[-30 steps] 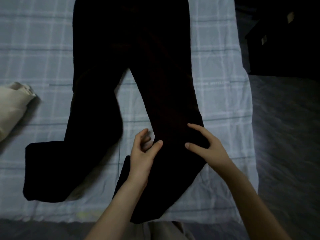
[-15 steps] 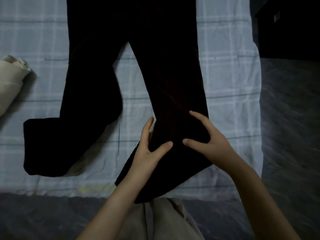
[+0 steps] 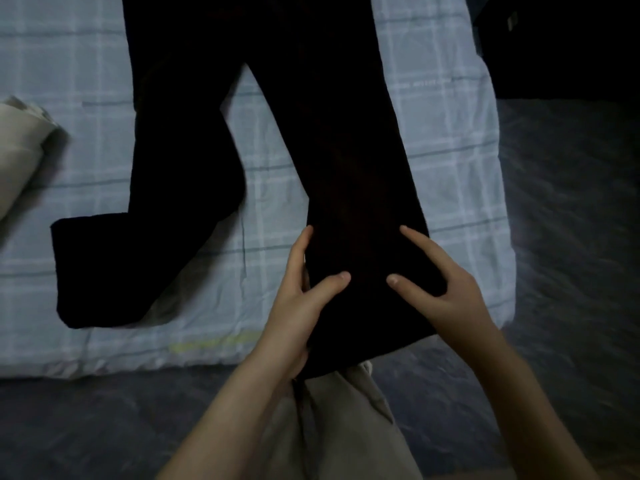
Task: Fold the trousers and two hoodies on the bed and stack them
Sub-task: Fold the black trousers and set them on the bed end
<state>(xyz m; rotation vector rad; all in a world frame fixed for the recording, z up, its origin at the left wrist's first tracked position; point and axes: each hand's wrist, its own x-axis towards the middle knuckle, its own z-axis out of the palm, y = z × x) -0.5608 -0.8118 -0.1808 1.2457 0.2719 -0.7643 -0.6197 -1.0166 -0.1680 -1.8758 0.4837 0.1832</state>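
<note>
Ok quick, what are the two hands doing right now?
Left hand: grips the left edge of one leg of the black fabric trousers, thumb on top.
Right hand: grips that leg's right edge.

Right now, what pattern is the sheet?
The sheet is pale blue plaid with white and darker lines; head view.

— How do the 2 hands sit on my feed?
— Both bare forearms come in from the bottom, angled toward each other. I see the left hand [image 3: 298,306] gripping the trousers [image 3: 346,168] leg at its left edge, thumb across the top, fingers straight along the side.
— And the right?
— The right hand [image 3: 446,296] holds the opposite edge, thumb and forefinger spread over the cloth, the other 3 fingers hidden.
</note>
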